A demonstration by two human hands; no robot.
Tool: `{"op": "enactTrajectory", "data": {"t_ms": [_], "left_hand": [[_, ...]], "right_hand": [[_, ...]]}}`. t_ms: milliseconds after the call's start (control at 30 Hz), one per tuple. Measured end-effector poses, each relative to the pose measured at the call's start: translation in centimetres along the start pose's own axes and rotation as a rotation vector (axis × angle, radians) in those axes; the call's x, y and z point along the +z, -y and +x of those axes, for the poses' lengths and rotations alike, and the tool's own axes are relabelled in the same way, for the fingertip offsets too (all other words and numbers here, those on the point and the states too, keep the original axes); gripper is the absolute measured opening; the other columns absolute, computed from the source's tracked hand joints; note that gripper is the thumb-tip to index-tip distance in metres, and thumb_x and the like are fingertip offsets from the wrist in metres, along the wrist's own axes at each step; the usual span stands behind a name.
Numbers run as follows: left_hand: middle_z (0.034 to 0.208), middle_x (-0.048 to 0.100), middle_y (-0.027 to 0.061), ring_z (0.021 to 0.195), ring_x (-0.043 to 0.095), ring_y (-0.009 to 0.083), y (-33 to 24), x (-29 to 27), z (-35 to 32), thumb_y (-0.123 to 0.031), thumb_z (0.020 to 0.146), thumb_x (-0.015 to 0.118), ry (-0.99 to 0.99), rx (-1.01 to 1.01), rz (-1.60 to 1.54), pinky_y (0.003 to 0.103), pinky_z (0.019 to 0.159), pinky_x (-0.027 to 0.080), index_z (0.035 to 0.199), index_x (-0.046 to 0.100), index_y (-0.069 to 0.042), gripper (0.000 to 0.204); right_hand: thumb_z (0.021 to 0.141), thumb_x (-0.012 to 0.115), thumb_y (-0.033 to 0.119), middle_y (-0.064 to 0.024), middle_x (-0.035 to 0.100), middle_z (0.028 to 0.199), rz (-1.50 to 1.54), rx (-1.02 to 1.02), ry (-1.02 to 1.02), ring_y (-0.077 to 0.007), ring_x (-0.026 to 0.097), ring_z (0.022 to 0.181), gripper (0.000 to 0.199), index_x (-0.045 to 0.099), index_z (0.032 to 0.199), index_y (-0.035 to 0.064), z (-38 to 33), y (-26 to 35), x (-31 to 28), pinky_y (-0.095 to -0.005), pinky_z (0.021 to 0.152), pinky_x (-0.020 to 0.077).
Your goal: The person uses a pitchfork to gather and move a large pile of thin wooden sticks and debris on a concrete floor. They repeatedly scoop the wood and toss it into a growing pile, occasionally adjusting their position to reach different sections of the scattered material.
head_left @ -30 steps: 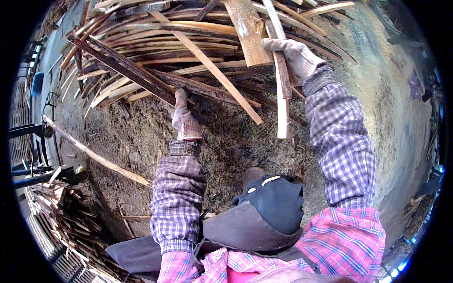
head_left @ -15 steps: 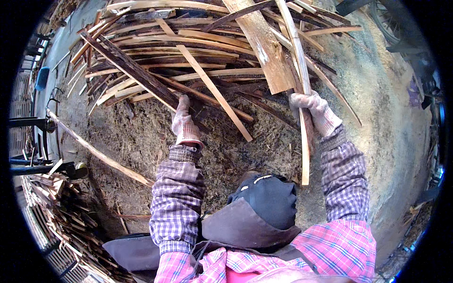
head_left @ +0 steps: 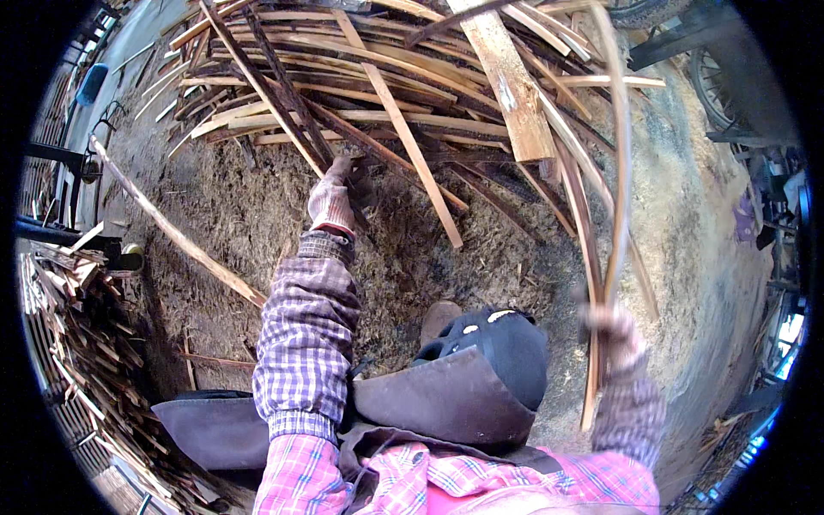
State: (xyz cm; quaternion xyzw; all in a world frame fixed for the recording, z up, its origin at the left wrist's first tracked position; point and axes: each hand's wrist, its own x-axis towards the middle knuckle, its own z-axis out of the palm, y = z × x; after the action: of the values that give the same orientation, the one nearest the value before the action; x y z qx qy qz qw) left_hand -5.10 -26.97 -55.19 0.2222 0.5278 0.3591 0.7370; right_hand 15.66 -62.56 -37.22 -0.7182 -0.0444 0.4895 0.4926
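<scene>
My left hand (head_left: 330,197), in a whitish knit glove, is closed round the near end of dark, bark-edged wood strips (head_left: 268,96) that slant up to the far left over the pile. My right hand (head_left: 614,328), also gloved and blurred by motion, is closed on long thin wood strips (head_left: 620,184) on the right. Their near ends stick out below that hand, and their far ends reach past the pile's right side. Between the hands, a pale flat strip (head_left: 412,154) lies slanting on the wood pile (head_left: 378,81). A wide pale board (head_left: 506,86) rests on the pile.
A long pale stick (head_left: 180,253) lies on the debris-strewn ground (head_left: 429,283) to the left. A stack of split wood (head_left: 81,343) stands at lower left. At upper right are a spoked wheel (head_left: 712,90) and dark framework. My knee (head_left: 493,365) is near the middle.
My right hand has moved back toward me and slightly right, drawing the long strips with it. My left hand keeps its hold on the dark strips. The view has shifted slightly.
</scene>
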Motion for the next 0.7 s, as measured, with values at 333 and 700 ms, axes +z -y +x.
{"op": "enactTrajectory", "data": {"t_ms": [333, 700], "left_hand": [[0.069, 0.062, 0.0063, 0.056, 0.056, 0.0131, 1.2, 1.7, -2.9, -0.037, 0.080, 0.063, -0.156, 0.254, 0.246, 0.025, 0.050, 0.046, 0.086, 0.064, -0.001, 0.036], [0.088, 0.058, 0.0083, 0.076, 0.055, 0.0211, 9.0, 0.8, -8.0, -0.049, 0.077, 0.063, -0.135, 0.085, 0.670, 0.033, 0.064, 0.045, 0.110, 0.053, -0.006, 0.055]], "right_hand": [[0.059, 0.070, 0.008, -0.0082, 0.058, 0.089, 0.449, -0.143, 0.142, -0.0160, 0.057, 0.059, 0.055, 0.050, 0.110, 0.0002, -2.0, -6.5, -0.2, -0.0293, 0.049, 0.0489], [0.060, 0.067, 0.062, -0.0154, 0.058, 0.116, -1.205, -0.358, -0.455, -0.0308, 0.056, 0.107, 0.082, 0.052, 0.123, 0.0099, 26.2, 11.8, 11.0, -0.0411, 0.092, 0.0426]]}}
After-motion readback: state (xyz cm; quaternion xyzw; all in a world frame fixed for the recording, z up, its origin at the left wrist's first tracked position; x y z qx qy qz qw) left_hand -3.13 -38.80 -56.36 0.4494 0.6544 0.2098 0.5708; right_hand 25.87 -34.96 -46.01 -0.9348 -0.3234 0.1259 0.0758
